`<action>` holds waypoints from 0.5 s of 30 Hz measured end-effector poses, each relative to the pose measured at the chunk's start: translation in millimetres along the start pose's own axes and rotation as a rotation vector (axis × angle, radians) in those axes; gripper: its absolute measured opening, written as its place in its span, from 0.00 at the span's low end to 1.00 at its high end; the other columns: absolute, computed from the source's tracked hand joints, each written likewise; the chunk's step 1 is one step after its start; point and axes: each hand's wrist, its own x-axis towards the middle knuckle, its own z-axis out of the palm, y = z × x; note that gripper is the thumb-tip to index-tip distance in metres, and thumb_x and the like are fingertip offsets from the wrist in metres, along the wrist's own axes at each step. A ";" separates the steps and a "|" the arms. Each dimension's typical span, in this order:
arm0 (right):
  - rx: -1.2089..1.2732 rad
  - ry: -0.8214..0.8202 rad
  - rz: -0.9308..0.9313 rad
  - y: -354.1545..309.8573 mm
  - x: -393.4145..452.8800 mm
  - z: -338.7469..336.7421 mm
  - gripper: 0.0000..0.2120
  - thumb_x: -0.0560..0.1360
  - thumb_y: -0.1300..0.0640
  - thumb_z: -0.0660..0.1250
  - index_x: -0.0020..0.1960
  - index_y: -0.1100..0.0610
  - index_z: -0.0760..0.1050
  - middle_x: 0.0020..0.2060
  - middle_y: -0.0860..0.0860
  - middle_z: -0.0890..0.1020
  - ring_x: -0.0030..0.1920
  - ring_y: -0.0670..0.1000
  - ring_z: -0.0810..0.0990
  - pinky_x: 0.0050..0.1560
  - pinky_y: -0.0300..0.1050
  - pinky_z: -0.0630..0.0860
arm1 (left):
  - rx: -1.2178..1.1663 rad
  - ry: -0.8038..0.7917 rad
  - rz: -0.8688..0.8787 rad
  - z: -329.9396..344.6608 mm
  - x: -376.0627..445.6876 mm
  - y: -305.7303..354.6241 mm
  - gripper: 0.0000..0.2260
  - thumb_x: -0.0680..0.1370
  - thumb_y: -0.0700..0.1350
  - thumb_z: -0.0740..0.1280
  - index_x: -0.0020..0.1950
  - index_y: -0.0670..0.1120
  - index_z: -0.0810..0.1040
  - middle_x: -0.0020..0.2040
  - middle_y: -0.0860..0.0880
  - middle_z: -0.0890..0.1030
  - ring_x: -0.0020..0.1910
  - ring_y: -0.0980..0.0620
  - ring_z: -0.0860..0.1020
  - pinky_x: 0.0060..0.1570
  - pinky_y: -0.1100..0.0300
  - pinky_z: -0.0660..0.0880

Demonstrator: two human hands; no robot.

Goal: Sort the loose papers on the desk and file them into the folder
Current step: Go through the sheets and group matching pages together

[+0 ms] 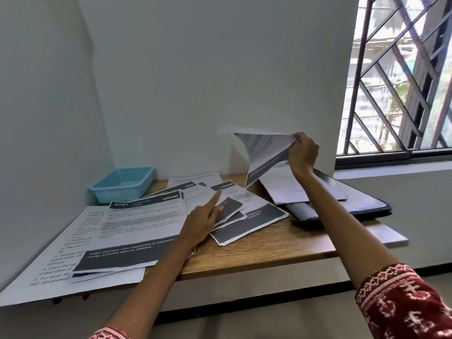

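Loose printed papers (137,223) with dark grey bands lie scattered over the wooden desk (259,250). My left hand (203,221) rests on the pile with its forefinger stretched out over a small sheet (231,207). My right hand (303,151) pinches the corner of a few sheets (264,152) and holds them up above the desk, where they curl downward. A dark folder (362,201) lies at the desk's right end, under several white sheets (283,189).
A light blue plastic basket (122,183) stands at the back left against the wall. Large sheets overhang the desk's front left edge. A barred window (401,77) is on the right, its sill beside the folder.
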 end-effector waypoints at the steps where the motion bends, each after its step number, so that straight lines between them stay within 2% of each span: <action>1: 0.017 0.017 0.003 0.5 0.4 -0.1 0.17 0.77 0.71 0.52 0.58 0.65 0.77 0.52 0.61 0.82 0.52 0.58 0.79 0.41 0.33 0.64 | -0.032 0.045 -0.021 -1.4 0.7 -0.5 0.22 0.82 0.49 0.56 0.76 0.51 0.57 0.49 0.44 0.82 0.41 0.51 0.77 0.39 0.59 0.69; 4: 0.066 0.032 0.020 0.5 0.6 -0.2 0.17 0.77 0.71 0.53 0.57 0.65 0.78 0.52 0.61 0.82 0.53 0.57 0.79 0.40 0.30 0.64 | -0.098 0.170 -0.067 -9.4 1.2 -7.1 0.16 0.79 0.45 0.63 0.67 0.47 0.72 0.52 0.47 0.83 0.50 0.49 0.80 0.47 0.59 0.73; 7: 0.084 -0.003 0.018 -1.8 -0.3 0.5 0.15 0.78 0.70 0.54 0.58 0.65 0.77 0.54 0.61 0.81 0.54 0.58 0.79 0.42 0.29 0.64 | -0.077 0.135 -0.141 -23.0 0.1 -16.8 0.10 0.77 0.44 0.66 0.57 0.46 0.80 0.53 0.48 0.82 0.51 0.52 0.79 0.51 0.59 0.74; 9: 0.091 -0.045 0.023 -3.9 -2.0 2.0 0.15 0.78 0.69 0.55 0.59 0.65 0.77 0.54 0.60 0.81 0.55 0.58 0.78 0.41 0.30 0.64 | -0.023 0.035 -0.205 -30.5 -2.3 -21.2 0.13 0.75 0.48 0.68 0.58 0.47 0.79 0.55 0.49 0.81 0.54 0.52 0.78 0.51 0.59 0.73; 11: 0.100 -0.107 0.020 -5.4 -4.3 5.1 0.15 0.78 0.68 0.56 0.59 0.64 0.77 0.55 0.60 0.81 0.55 0.58 0.78 0.44 0.34 0.67 | 0.078 -0.136 -0.305 -35.3 -3.9 -21.6 0.23 0.72 0.55 0.70 0.65 0.48 0.73 0.62 0.49 0.77 0.59 0.50 0.75 0.53 0.58 0.70; 13: 0.128 -0.188 0.014 -5.7 -7.4 10.6 0.15 0.77 0.68 0.56 0.58 0.63 0.78 0.54 0.59 0.81 0.54 0.58 0.78 0.51 0.45 0.75 | 0.180 -0.281 -0.376 -36.9 -3.3 -18.9 0.31 0.71 0.57 0.70 0.70 0.48 0.66 0.68 0.47 0.71 0.64 0.48 0.71 0.57 0.55 0.69; 15: 0.159 -0.242 0.016 -5.4 -11.8 15.4 0.15 0.76 0.68 0.56 0.57 0.62 0.79 0.53 0.59 0.81 0.53 0.59 0.78 0.52 0.58 0.78 | 0.188 -0.325 -0.400 -36.7 -0.5 -17.0 0.33 0.71 0.54 0.70 0.72 0.48 0.63 0.69 0.45 0.68 0.66 0.46 0.69 0.61 0.53 0.70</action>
